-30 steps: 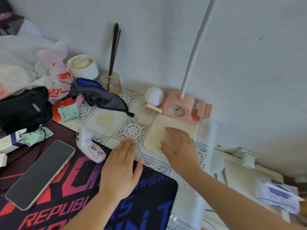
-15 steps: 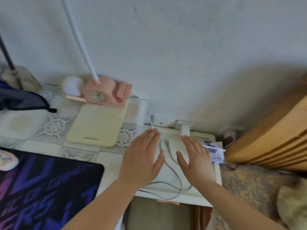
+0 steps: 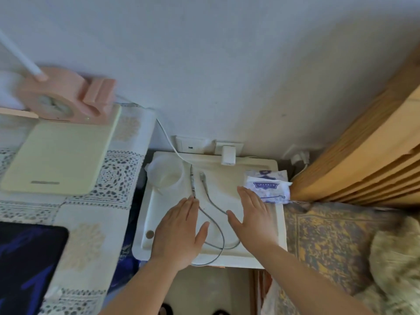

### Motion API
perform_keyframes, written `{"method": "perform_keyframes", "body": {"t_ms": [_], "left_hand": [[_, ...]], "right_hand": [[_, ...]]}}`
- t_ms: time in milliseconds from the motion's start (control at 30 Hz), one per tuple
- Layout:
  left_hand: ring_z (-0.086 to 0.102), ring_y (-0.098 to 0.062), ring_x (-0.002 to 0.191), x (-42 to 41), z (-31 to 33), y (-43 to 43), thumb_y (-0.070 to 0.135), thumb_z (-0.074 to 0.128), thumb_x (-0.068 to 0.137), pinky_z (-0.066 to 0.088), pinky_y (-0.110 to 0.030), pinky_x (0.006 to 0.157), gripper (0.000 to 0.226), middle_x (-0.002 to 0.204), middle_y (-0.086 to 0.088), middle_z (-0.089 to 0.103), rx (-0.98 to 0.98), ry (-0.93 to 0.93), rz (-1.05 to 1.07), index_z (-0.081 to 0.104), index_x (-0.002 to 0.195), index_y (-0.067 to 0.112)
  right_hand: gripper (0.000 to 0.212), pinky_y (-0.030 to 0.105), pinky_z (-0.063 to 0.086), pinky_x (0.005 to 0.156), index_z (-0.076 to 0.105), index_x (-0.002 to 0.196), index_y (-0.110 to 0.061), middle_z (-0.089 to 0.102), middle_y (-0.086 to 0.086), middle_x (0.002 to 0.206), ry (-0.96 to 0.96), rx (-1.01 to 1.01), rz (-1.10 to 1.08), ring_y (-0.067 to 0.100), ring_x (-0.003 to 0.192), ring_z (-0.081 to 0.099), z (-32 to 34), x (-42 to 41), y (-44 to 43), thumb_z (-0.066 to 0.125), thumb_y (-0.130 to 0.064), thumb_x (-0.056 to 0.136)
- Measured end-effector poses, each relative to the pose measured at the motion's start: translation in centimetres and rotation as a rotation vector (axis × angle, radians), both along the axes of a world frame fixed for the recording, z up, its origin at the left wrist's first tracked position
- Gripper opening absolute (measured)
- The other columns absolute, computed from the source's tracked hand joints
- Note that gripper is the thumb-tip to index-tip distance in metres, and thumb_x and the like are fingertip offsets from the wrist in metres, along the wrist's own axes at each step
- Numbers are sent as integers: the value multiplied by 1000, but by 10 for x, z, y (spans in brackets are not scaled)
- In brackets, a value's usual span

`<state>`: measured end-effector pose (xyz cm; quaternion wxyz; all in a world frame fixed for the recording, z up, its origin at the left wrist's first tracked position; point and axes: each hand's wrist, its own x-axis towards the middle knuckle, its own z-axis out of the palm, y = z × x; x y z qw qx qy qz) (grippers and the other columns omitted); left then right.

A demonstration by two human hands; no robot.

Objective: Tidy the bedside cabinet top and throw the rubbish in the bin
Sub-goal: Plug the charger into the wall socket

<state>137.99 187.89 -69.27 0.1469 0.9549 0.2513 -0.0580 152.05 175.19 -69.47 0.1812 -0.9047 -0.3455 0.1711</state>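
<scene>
White bedside cabinet top against grey wall, between lace-covered table and bed. Left hand and right hand flat, fingers spread, palms down, grasping nothing. Grey cables lying loose between and under both hands. Clear plastic cup at back left; tissue packet at right edge, touching right fingertips. Coin-like disc near left hand.

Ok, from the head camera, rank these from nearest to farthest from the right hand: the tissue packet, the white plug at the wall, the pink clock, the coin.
From the right hand:
1. Tissue packet, just beyond the fingertips, at the cabinet top's right edge.
2. White plug, back at the wall socket.
3. Coin, past the left hand, front left corner.
4. Pink clock, far left on the lace-covered table.
</scene>
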Motion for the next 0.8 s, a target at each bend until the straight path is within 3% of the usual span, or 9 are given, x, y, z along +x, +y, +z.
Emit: {"method": "perform_keyframes", "body": {"t_ms": [67, 133, 233, 400, 500, 633, 800], "left_hand": [[28, -19, 142, 2, -10, 0, 57, 5, 86, 12, -27, 111, 79, 154, -6, 31, -18, 15, 37, 28, 147, 11], [43, -21, 134, 3, -18, 0, 55, 11, 92, 25, -31, 108, 74, 145, -9, 45, -22, 75, 64, 42, 140, 8], [57, -21, 121, 7, -24, 2, 52, 9, 95, 41, -35, 100, 74, 132, -9, 59, -45, 127, 77, 56, 129, 6], [58, -19, 119, 19, -30, 11, 51, 9, 95, 45, -35, 98, 72, 130, -7, 61, -39, 102, 95, 58, 126, 8], [59, -19, 118, 27, -32, 19, 49, 23, 93, 45, -33, 97, 64, 129, -7, 62, -38, 110, 75, 60, 125, 8], [60, -21, 116, 33, -36, 27, 45, 33, 87, 46, -35, 96, 60, 127, -9, 63, -29, 130, 43, 61, 123, 6], [56, -24, 122, 33, -47, 27, 43, 35, 86, 47, -39, 99, 60, 131, -12, 60, -27, 124, 12, 58, 127, 5]], "right_hand": [[65, 32, 19, 116, 22, 146, -22, 27, -4, 154, 41, 4, 24, 15, 142, 20, -11, 3, 5, 49, -43, 91], [65, 32, 17, 116, 24, 146, -20, 28, -3, 154, 33, 3, 49, 16, 143, 20, -21, 6, 10, 50, -41, 91], [59, 35, 20, 113, 40, 139, -15, 45, 2, 145, -108, 49, 89, 21, 138, 34, -35, 10, 21, 60, -35, 87], [49, 37, 37, 104, 51, 129, -13, 57, 3, 133, -194, 144, 147, 22, 127, 50, -48, 11, 50, 64, -26, 83], [47, 39, 47, 91, 56, 121, -13, 62, 4, 122, -203, 130, 106, 25, 112, 59, -51, 10, 74, 70, -26, 78], [31, 39, 48, 77, 60, 107, -14, 62, 5, 107, -144, 120, 0, 29, 95, 60, -52, 14, 105, 68, -25, 80], [27, 35, 43, 79, 55, 103, -15, 56, 3, 107, 22, 57, -201, 24, 100, 52, -60, 22, 126, 49, -38, 91]]}}
